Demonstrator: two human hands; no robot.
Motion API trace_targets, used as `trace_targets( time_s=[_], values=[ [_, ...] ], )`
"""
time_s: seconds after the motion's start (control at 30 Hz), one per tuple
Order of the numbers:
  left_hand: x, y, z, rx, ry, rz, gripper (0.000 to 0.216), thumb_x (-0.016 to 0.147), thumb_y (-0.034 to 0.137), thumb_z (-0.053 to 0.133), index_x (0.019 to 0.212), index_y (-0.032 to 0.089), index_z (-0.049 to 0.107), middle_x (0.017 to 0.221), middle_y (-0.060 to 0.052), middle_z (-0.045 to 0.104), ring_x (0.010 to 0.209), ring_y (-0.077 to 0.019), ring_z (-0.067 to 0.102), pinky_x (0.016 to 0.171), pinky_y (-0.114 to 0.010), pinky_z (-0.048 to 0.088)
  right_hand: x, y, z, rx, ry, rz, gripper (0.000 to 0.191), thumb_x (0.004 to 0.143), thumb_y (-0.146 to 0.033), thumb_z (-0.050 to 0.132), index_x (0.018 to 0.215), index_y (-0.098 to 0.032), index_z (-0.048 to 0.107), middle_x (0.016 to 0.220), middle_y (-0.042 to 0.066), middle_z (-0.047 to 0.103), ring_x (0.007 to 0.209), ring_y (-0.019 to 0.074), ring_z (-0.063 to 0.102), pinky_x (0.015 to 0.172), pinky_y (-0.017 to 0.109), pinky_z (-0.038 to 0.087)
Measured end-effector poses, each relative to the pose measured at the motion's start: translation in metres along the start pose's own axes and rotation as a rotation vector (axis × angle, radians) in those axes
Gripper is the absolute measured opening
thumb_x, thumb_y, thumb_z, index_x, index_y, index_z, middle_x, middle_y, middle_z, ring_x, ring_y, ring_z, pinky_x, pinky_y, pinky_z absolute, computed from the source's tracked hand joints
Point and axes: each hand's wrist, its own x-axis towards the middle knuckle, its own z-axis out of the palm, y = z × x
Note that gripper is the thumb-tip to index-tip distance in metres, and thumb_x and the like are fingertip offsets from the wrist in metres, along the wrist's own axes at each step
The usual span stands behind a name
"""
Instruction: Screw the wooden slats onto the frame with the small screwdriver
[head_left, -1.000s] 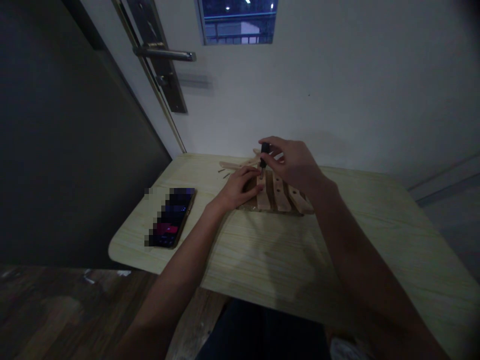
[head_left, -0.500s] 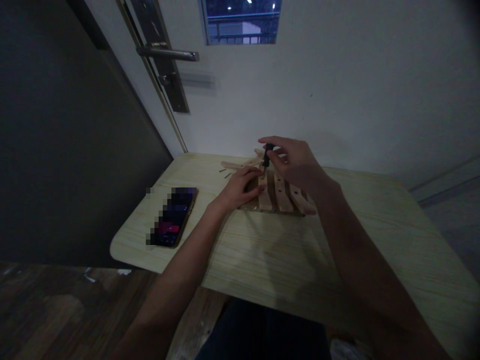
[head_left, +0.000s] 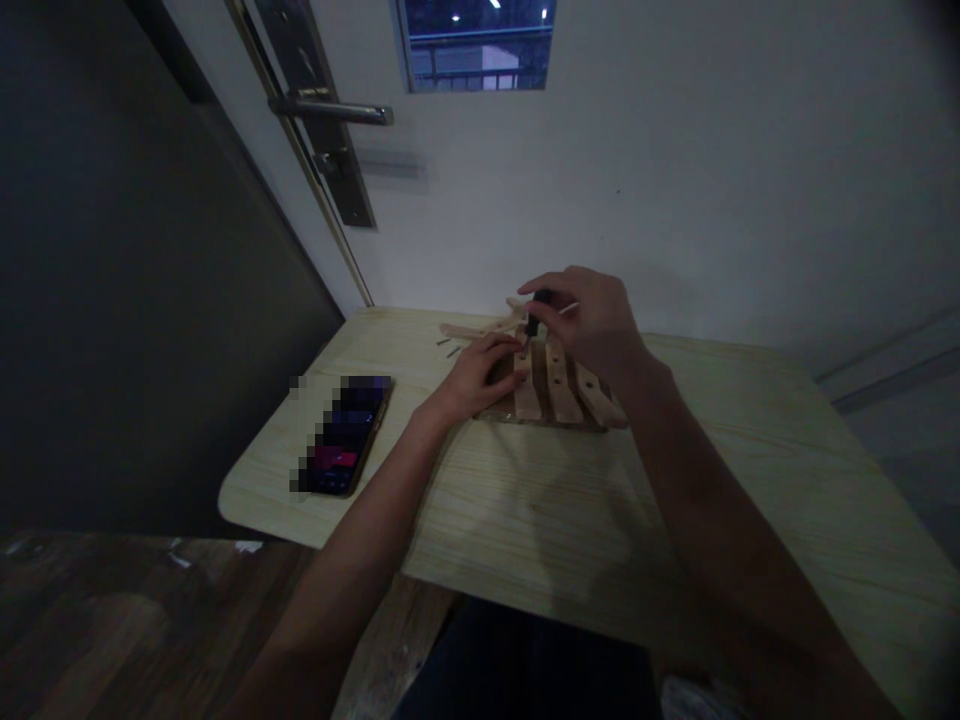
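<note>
In my right hand (head_left: 589, 315) is a screwdriver (head_left: 533, 325) with a black handle, gripped between thumb and fingers. It stands nearly upright, its metal tip down at a hole in a pale wooden slat (head_left: 527, 400). My left hand (head_left: 480, 375) steadies that slat, thumb and fingertips against its left edge. To its right lie a second drilled slat (head_left: 568, 402) and a slanted third slat (head_left: 598, 398), partly behind my right wrist. All three rest on a brownish flat base (head_left: 501, 412), mostly covered by the slats and my hand.
Loose wooden pieces (head_left: 472, 330) lie behind my left hand, with screws (head_left: 450, 349) beside them. A phone (head_left: 349, 435) lies at the left of the pale wood-grain table (head_left: 480, 520). A white door (head_left: 675, 150) with a metal handle (head_left: 337, 108) rises behind the table.
My right hand has turned slightly around the screwdriver handle, its fingers shifting on the grip. My left hand stays on the slat. The whole view has shifted a little.
</note>
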Motion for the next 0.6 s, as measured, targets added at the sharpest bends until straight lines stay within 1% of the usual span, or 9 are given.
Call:
trace_targets(
  time_s=[0.13, 0.2, 0.27, 0.37, 0.43, 0.53, 0.6],
  values=[
    [-0.0003, 0.0009, -0.0007, 0.008, -0.004, -0.012, 0.038, 0.095, 0.043, 0.062, 0.123, 0.017, 0.065, 0.126, -0.016, 0.064, 0.120, -0.0299, 0.062, 0.105, -0.051, 0.051, -0.0036, 0.0029, 0.0027, 0.059, -0.027, -0.055, 0.032, 0.084, -0.018, 0.056, 0.111, -0.017, 0.074, 0.106, 0.011, 0.075, 0.083, 0.0195, 0.070, 0.073, 0.033, 0.059],
    [-0.0002, 0.0015, -0.0013, 0.007, -0.011, -0.016, 0.037, 0.096, 0.043, 0.062, 0.123, 0.017, 0.065, 0.126, -0.016, 0.064, 0.120, -0.0299, 0.062, 0.105, -0.051, 0.051, -0.0042, 0.0014, 0.0028, 0.086, -0.043, -0.050, 0.035, 0.084, -0.016, 0.053, 0.113, -0.017, 0.073, 0.111, 0.011, 0.075, 0.086, 0.0195, 0.071, 0.072, 0.032, 0.059],
    [-0.0001, 0.0015, -0.0016, 0.007, -0.017, -0.018, 0.036, 0.096, 0.042, 0.062, 0.123, 0.018, 0.065, 0.127, -0.015, 0.064, 0.121, -0.0297, 0.062, 0.106, -0.051, 0.050, -0.0035, -0.0012, 0.0016, 0.086, -0.053, -0.035, 0.030, 0.085, -0.018, 0.056, 0.109, -0.017, 0.074, 0.105, 0.010, 0.076, 0.079, 0.0180, 0.070, 0.070, 0.032, 0.058],
    [-0.0004, 0.0003, -0.0010, 0.009, -0.010, -0.010, 0.037, 0.096, 0.042, 0.062, 0.123, 0.019, 0.065, 0.129, -0.015, 0.064, 0.122, -0.0297, 0.061, 0.107, -0.051, 0.050, -0.0012, -0.0046, -0.0013, 0.013, -0.058, -0.008, 0.016, 0.082, -0.025, 0.069, 0.095, -0.017, 0.074, 0.086, 0.006, 0.073, 0.069, 0.0166, 0.066, 0.070, 0.032, 0.055],
    [-0.0006, -0.0006, -0.0004, 0.010, -0.005, -0.002, 0.037, 0.095, 0.043, 0.062, 0.123, 0.019, 0.065, 0.129, -0.015, 0.064, 0.122, -0.0296, 0.061, 0.107, -0.052, 0.049, -0.0002, -0.0053, -0.0027, -0.031, -0.061, 0.012, 0.014, 0.083, -0.029, 0.073, 0.092, -0.018, 0.073, 0.081, 0.004, 0.070, 0.066, 0.0164, 0.064, 0.069, 0.032, 0.054],
    [-0.0006, -0.0008, -0.0001, 0.007, -0.005, -0.003, 0.038, 0.096, 0.043, 0.061, 0.123, 0.018, 0.065, 0.128, -0.016, 0.064, 0.122, -0.0298, 0.061, 0.107, -0.052, 0.049, -0.0010, -0.0045, -0.0025, -0.054, -0.056, 0.004, 0.017, 0.086, -0.027, 0.068, 0.101, -0.019, 0.073, 0.086, 0.005, 0.071, 0.065, 0.0158, 0.063, 0.070, 0.033, 0.054],
    [-0.0004, 0.0003, -0.0006, 0.006, -0.012, -0.016, 0.037, 0.096, 0.042, 0.061, 0.123, 0.017, 0.065, 0.129, -0.016, 0.064, 0.122, -0.0302, 0.061, 0.107, -0.052, 0.049, -0.0029, -0.0035, -0.0012, -0.071, -0.055, -0.028, 0.021, 0.089, -0.023, 0.062, 0.106, -0.019, 0.074, 0.093, 0.007, 0.073, 0.069, 0.0174, 0.065, 0.074, 0.035, 0.055]
  ],
)
